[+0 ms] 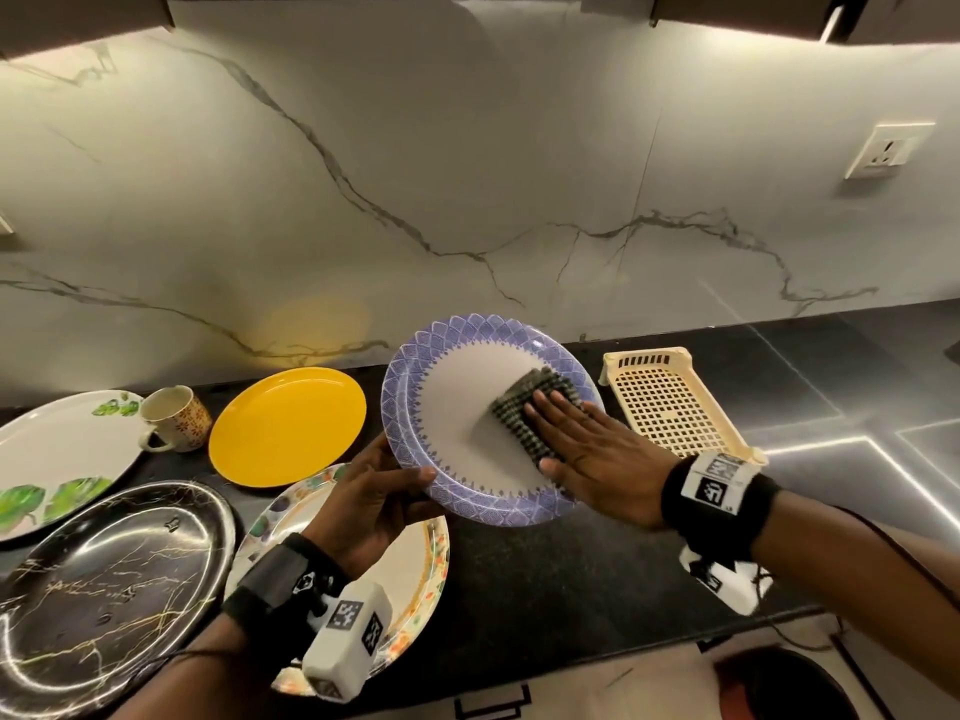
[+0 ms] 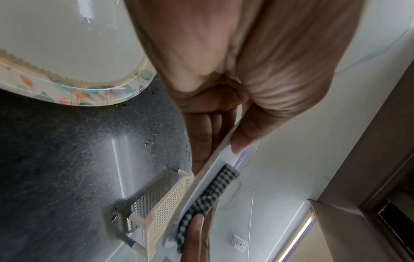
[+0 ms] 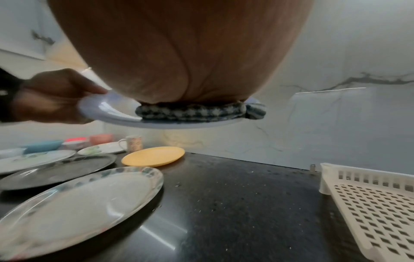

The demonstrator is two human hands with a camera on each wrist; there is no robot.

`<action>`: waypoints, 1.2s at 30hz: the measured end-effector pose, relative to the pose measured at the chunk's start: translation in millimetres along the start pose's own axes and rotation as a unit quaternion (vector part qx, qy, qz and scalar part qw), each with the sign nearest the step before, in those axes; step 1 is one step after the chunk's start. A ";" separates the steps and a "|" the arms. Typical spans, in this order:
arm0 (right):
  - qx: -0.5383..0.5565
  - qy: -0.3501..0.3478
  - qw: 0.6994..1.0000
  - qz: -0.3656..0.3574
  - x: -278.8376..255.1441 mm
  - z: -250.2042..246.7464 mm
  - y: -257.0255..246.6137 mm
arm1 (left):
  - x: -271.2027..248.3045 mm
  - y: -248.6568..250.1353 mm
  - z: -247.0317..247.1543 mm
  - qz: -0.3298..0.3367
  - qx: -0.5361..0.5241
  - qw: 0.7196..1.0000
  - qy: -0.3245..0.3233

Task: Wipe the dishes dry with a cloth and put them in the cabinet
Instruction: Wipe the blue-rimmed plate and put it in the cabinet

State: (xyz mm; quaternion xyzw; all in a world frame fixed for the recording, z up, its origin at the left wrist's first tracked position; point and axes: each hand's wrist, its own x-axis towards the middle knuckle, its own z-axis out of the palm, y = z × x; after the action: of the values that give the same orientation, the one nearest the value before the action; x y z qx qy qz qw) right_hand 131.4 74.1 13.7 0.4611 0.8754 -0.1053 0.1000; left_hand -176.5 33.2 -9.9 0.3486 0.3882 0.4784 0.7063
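While the left hand (image 1: 374,498) grips the rim of the round purple-patterned white plate (image 1: 457,407) above the black stone desk (image 1: 545,574) and the flat right hand (image 1: 587,459) presses the folded checked cloth (image 1: 530,407) onto it, the round yellow plate (image 1: 287,426), three others and a patterned mug (image 1: 176,418) apparently await wiping.

Head view looks down on the counter (image 1: 545,579); both close wrist views share the blue-rimmed plate (image 1: 452,330).

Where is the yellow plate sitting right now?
In the head view the yellow plate lies on the black counter, left of centre near the wall, between the mug on its left and the raised purple-rimmed plate on its right.
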 end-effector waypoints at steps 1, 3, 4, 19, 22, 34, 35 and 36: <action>0.005 0.008 1.000 0.012 6.6 -1.9 2.0 | 1.5 -0.4 2.3 0.002 0.001 1.000 -0.002; 0.028 0.012 0.999 0.022 18.5 -6.2 -2.4 | 3.7 -1.3 6.2 0.010 -0.001 1.000 0.001; 0.040 0.014 0.999 0.020 23.0 -9.5 -8.3 | 4.2 -1.5 7.6 0.015 -0.007 1.000 0.004; 0.024 0.041 0.993 -0.106 36.8 -3.6 -83.2 | 7.5 -4.7 7.1 0.045 -0.124 0.990 0.049; 0.017 0.042 0.991 -0.122 30.0 1.3 -80.3 | 6.4 -10.4 8.6 0.033 -0.126 0.990 0.057; -0.050 0.113 0.977 -0.173 -25.2 36.5 -6.7 | 1.1 8.3 -2.0 0.021 -0.070 0.995 0.068; -0.048 0.136 0.974 -0.172 -30.7 39.1 2.1 | 0.5 10.2 -2.6 0.020 -0.072 0.995 0.068; -0.041 0.160 0.971 -0.171 -35.4 40.2 9.7 | 0.0 11.7 -2.8 0.017 -0.074 0.995 0.067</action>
State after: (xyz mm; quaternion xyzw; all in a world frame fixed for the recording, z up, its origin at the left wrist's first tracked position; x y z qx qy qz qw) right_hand 162.2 40.5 -16.0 0.3106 0.9496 -0.0092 -0.0422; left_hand -183.7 37.1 -1.1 0.2688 0.3919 0.5399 0.6948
